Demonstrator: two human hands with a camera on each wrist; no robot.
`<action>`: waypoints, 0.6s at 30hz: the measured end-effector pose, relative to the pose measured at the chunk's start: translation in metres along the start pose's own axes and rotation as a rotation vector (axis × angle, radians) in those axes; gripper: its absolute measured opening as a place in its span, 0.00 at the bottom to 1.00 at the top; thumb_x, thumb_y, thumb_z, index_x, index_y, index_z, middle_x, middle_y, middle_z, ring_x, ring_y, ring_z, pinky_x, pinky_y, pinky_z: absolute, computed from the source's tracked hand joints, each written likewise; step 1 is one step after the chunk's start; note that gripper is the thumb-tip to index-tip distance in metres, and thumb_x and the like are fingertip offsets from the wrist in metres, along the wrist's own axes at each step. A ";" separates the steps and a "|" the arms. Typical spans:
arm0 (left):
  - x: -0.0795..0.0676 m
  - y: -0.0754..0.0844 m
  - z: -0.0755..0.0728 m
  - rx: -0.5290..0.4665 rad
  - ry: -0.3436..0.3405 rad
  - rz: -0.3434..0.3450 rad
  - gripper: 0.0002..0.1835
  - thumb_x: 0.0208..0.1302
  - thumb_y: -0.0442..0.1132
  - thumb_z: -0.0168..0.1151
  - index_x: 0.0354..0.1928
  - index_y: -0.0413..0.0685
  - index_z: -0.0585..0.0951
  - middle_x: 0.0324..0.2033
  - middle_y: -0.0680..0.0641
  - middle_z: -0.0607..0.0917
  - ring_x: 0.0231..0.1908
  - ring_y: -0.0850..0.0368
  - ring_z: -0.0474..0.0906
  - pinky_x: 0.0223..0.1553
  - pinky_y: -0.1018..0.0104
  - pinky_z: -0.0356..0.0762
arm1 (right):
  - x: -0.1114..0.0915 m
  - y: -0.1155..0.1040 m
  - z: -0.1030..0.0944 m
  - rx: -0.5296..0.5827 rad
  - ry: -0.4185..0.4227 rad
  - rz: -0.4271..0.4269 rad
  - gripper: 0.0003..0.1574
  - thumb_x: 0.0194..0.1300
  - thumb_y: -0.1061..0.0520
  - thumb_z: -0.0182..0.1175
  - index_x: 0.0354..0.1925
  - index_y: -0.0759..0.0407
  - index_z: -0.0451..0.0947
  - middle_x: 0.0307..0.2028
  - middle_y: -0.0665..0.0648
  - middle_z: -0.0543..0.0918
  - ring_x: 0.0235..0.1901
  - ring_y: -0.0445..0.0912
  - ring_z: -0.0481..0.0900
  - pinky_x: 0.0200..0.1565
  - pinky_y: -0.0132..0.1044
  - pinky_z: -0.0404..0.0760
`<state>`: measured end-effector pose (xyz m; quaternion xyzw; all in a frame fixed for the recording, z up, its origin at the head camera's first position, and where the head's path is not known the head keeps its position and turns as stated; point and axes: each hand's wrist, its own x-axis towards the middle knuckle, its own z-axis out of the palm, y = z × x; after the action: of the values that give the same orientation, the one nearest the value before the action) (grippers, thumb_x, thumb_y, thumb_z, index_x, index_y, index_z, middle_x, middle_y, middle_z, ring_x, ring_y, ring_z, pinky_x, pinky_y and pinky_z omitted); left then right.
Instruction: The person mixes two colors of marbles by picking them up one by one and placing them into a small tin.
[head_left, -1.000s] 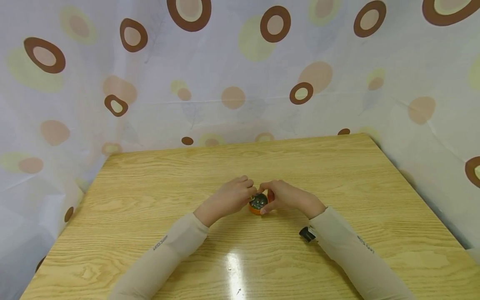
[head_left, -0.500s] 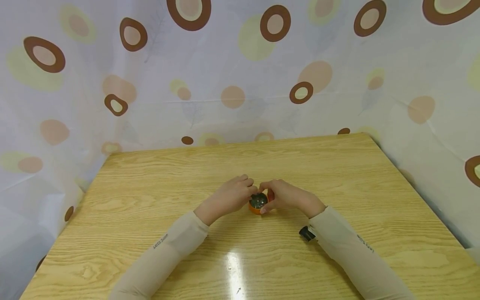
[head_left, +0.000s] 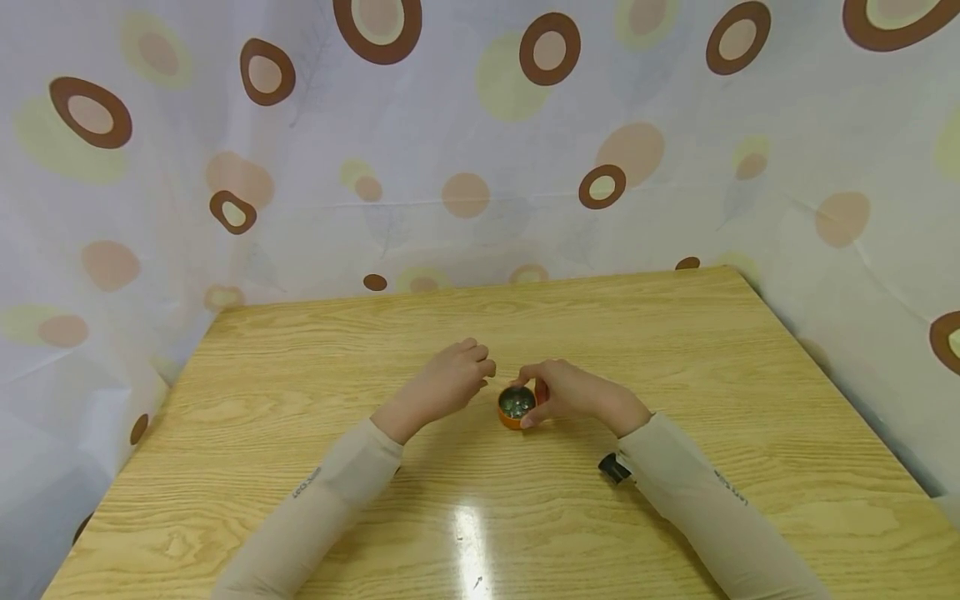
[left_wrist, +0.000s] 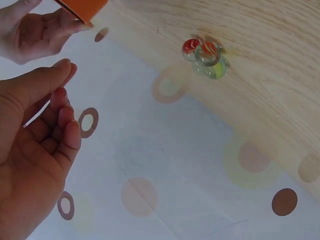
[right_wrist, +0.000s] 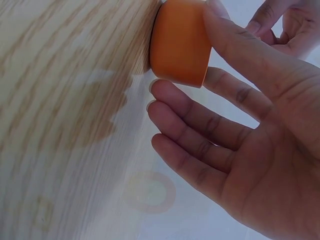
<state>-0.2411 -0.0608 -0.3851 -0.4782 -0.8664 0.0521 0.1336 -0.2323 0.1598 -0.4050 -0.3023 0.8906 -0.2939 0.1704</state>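
A small round orange container (head_left: 511,422), with a dark inside holding shiny glass marbles (head_left: 517,403), stands on the wooden table. My right hand (head_left: 573,392) holds it at the rim, thumb on the near side and index finger on the far side. In the right wrist view the other fingers (right_wrist: 195,145) stretch out below the container's side. Just left of the container, my left hand (head_left: 450,379) is raised with loosely bent fingers and nothing visible in them. Several glass marbles (left_wrist: 207,54), with red and yellow swirls, lie clustered on the table in the left wrist view.
The wooden table (head_left: 337,350) reaches back to a white curtain (head_left: 420,125) with brown and peach ovals, which also hangs at both sides. A small black object (head_left: 614,468) shows beneath the right wrist.
My left hand has pulled back from over the container, up and to the left, baring its opening. A small thing seen at its fingertips earlier is gone from there. My right hand stays put.
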 end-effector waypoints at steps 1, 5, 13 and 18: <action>-0.001 -0.002 0.000 -0.004 0.004 -0.007 0.07 0.57 0.36 0.70 0.38 0.47 0.84 0.33 0.51 0.80 0.34 0.56 0.72 0.42 0.69 0.74 | 0.000 0.000 0.000 -0.003 0.002 0.000 0.30 0.53 0.53 0.73 0.51 0.64 0.76 0.24 0.51 0.78 0.23 0.40 0.74 0.29 0.32 0.73; -0.006 -0.008 -0.002 -0.024 0.017 -0.039 0.06 0.57 0.35 0.70 0.37 0.45 0.84 0.32 0.50 0.80 0.33 0.55 0.72 0.40 0.67 0.75 | 0.000 0.000 0.000 -0.002 0.006 -0.002 0.30 0.53 0.53 0.73 0.51 0.65 0.76 0.25 0.51 0.78 0.24 0.41 0.74 0.29 0.32 0.74; -0.015 -0.016 -0.001 -0.064 0.005 -0.091 0.05 0.57 0.33 0.69 0.36 0.44 0.84 0.31 0.49 0.79 0.32 0.54 0.71 0.39 0.66 0.75 | 0.000 0.000 0.000 0.007 0.001 0.000 0.31 0.53 0.53 0.73 0.52 0.65 0.76 0.25 0.50 0.78 0.24 0.40 0.74 0.29 0.32 0.74; -0.018 -0.020 0.002 -0.077 -0.050 -0.135 0.03 0.58 0.32 0.69 0.32 0.45 0.83 0.29 0.49 0.78 0.30 0.55 0.69 0.37 0.67 0.73 | 0.000 0.000 0.001 0.003 0.004 0.007 0.31 0.53 0.52 0.73 0.52 0.64 0.76 0.25 0.50 0.78 0.25 0.40 0.74 0.29 0.32 0.74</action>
<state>-0.2486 -0.0865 -0.3856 -0.4223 -0.9010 0.0216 0.0968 -0.2319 0.1599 -0.4056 -0.2982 0.8916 -0.2950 0.1703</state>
